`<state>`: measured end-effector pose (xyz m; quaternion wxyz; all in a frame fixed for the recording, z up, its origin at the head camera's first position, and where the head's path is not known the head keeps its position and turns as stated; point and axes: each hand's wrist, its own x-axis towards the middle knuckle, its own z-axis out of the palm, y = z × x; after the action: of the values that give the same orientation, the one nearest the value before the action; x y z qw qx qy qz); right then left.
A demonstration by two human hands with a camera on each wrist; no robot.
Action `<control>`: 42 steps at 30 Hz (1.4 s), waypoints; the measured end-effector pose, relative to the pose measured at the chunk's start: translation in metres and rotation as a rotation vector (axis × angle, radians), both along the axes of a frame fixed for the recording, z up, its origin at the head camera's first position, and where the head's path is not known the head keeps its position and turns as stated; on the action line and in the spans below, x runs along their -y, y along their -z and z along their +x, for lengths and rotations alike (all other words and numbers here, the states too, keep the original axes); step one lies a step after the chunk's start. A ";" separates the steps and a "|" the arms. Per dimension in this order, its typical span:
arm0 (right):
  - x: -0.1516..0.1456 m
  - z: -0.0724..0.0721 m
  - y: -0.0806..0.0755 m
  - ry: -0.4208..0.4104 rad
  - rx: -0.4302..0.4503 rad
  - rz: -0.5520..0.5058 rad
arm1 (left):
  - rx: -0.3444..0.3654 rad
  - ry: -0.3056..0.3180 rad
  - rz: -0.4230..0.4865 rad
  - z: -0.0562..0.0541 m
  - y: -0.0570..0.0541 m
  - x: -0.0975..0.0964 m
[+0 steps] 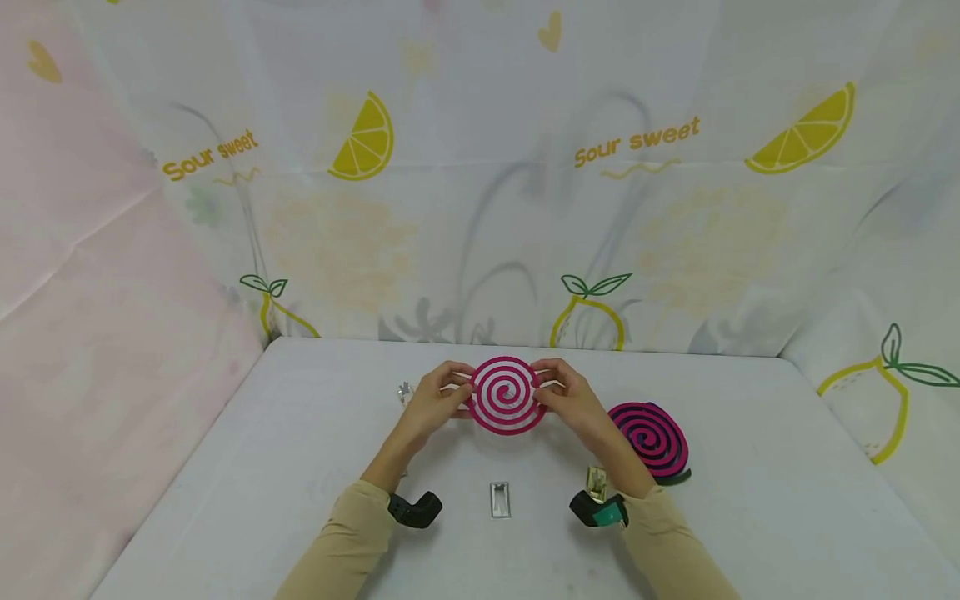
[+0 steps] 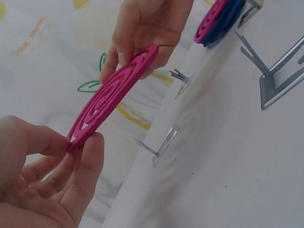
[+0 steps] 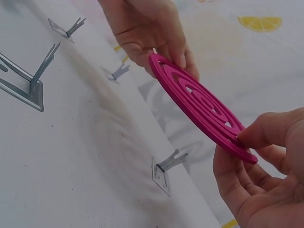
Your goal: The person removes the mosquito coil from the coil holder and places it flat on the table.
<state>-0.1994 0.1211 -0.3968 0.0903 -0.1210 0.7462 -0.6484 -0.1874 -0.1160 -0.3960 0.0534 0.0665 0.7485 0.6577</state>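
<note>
A pink mosquito coil is held up over the white table, its spiral face showing in the head view. My left hand pinches its left edge between thumb and fingers. On the opposite edge, my right hand has the same kind of pinch. Both wrist views show the coil nearly edge-on, a thin disc with narrow gaps between its turns. Below the hands, a small metal coil stand lies flat with its forked prong bent up.
Beside my right forearm lies a stack of pink and dark blue coils. A gold-looking metal stand sits near the right wrist. More stands stand on the table. Printed cloth hangs behind the table.
</note>
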 end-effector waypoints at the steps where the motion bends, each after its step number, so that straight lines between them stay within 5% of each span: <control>1: -0.001 0.000 0.000 0.000 0.000 0.005 | -0.006 0.001 0.000 0.000 0.001 -0.001; 42: -0.046 0.006 0.004 -0.041 0.113 -0.055 | -0.011 0.067 0.007 0.002 0.004 -0.037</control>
<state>-0.1931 0.1674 -0.4005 0.1422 -0.1022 0.7192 -0.6724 -0.1856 -0.0790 -0.3996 0.0710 0.0953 0.7438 0.6578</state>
